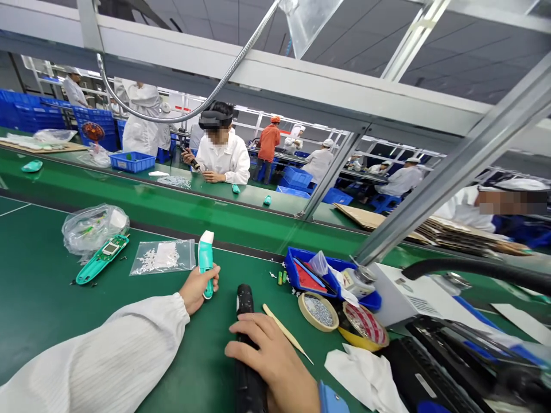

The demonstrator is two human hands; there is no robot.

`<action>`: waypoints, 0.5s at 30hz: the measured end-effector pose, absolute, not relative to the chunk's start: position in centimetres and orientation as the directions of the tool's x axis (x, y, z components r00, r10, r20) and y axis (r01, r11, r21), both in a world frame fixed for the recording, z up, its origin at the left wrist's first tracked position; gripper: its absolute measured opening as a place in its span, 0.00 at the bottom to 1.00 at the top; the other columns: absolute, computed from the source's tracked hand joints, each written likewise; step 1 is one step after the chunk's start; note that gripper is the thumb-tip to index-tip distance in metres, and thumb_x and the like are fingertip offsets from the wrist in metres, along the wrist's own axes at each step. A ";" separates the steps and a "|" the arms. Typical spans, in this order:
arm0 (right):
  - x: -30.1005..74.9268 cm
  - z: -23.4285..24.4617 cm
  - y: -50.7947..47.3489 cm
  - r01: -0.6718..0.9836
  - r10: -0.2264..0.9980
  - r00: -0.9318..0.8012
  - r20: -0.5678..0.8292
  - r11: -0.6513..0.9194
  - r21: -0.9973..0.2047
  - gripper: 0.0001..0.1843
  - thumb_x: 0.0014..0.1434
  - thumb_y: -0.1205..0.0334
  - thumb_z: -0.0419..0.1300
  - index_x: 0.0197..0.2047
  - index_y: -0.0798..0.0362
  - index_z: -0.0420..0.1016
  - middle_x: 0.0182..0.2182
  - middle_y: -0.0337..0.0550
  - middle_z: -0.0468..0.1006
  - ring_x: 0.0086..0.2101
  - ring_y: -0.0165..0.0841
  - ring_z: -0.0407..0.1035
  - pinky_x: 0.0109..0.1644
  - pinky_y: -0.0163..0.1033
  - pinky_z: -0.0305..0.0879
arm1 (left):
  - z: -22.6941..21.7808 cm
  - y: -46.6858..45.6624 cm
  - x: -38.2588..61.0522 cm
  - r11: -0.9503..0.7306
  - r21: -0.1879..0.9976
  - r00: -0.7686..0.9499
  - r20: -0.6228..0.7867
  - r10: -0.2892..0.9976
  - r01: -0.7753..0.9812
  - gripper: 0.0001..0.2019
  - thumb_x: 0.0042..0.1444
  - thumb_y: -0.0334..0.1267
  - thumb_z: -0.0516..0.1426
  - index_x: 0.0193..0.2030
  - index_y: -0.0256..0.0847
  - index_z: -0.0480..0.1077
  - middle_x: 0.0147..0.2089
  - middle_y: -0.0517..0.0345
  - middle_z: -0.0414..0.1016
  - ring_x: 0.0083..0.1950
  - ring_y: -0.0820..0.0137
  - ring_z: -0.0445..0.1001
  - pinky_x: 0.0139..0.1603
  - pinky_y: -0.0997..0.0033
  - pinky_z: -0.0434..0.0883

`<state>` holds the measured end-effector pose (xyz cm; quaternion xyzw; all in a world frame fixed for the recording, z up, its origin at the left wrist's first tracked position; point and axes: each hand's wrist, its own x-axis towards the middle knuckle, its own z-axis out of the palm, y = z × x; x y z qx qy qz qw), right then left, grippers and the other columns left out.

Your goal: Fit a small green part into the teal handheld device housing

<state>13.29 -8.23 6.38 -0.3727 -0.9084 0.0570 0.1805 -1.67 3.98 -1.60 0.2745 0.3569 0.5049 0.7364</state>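
Held device (206, 253) shelled in smooth plastic; black tool (244, 301) finished matt; conduit (220, 86) sheathed in ribbed, glossy metal.

The foreground is taken up by a dark green workbench (26, 324), bordered along its far side by a brighter green strip (181, 215) on which pale glints are caught. Beyond the strip a second green bench (252, 193) is set. The view is crossed overhead by a broad white beam (322, 86), with a grey panelled ceiling (344, 34) seen above. At right a silver post (458, 166) is slanted. Further back, blue crates (32, 115) are stacked at left
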 end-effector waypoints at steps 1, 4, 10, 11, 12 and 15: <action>13.7 5.3 -8.1 0.665 0.673 -0.678 0.294 0.733 -0.144 0.18 0.49 0.73 0.53 0.42 0.46 0.68 0.43 0.45 0.70 0.47 0.40 0.62 0.46 0.48 0.64 | -1.8 4.1 -1.7 0.333 0.767 0.229 -0.245 0.942 -0.549 0.15 0.42 0.38 0.61 0.31 0.37 0.59 0.21 0.66 0.59 0.20 0.81 0.58 0.20 0.79 0.57; 15.4 3.4 -7.0 0.713 0.698 -0.693 0.180 0.700 0.030 0.26 0.52 0.76 0.49 0.51 0.43 0.63 0.49 0.48 0.66 0.49 0.39 0.61 0.46 0.47 0.65 | -2.1 4.3 -1.6 0.327 0.768 0.227 -0.239 0.944 -0.551 0.16 0.41 0.39 0.62 0.31 0.37 0.59 0.21 0.66 0.59 0.20 0.81 0.58 0.20 0.79 0.57; 19.2 4.3 0.0 0.975 0.993 -0.121 -0.019 0.122 0.185 0.22 0.58 0.76 0.43 0.55 0.62 0.58 0.47 0.55 0.66 0.47 0.35 0.63 0.51 0.40 0.61 | -2.4 4.0 -1.2 0.313 0.771 0.225 -0.222 0.949 -0.554 0.18 0.39 0.42 0.63 0.32 0.38 0.59 0.22 0.66 0.59 0.21 0.80 0.58 0.21 0.78 0.57; 19.6 4.3 1.6 0.977 0.998 -0.053 -0.015 0.055 0.207 0.19 0.59 0.75 0.44 0.53 0.64 0.60 0.44 0.56 0.68 0.44 0.35 0.65 0.49 0.42 0.63 | -2.4 4.0 -1.1 0.311 0.772 0.224 -0.222 0.949 -0.554 0.18 0.39 0.42 0.63 0.32 0.38 0.59 0.21 0.66 0.59 0.21 0.80 0.58 0.21 0.78 0.57; 19.9 4.2 3.0 0.975 1.000 -0.002 -0.014 0.005 0.224 0.16 0.59 0.73 0.46 0.51 0.65 0.62 0.42 0.55 0.70 0.41 0.35 0.67 0.46 0.43 0.65 | -2.4 4.1 -1.0 0.310 0.773 0.222 -0.222 0.950 -0.554 0.19 0.39 0.42 0.63 0.31 0.38 0.58 0.21 0.66 0.59 0.21 0.80 0.58 0.21 0.78 0.56; 20.2 3.3 6.2 0.959 0.993 0.118 -0.030 -0.106 0.264 0.10 0.59 0.67 0.52 0.42 0.62 0.67 0.38 0.47 0.72 0.36 0.32 0.69 0.41 0.42 0.67 | -2.6 4.2 -0.5 0.310 0.773 0.219 -0.224 0.950 -0.554 0.20 0.38 0.44 0.63 0.31 0.38 0.58 0.21 0.66 0.59 0.21 0.80 0.58 0.21 0.78 0.56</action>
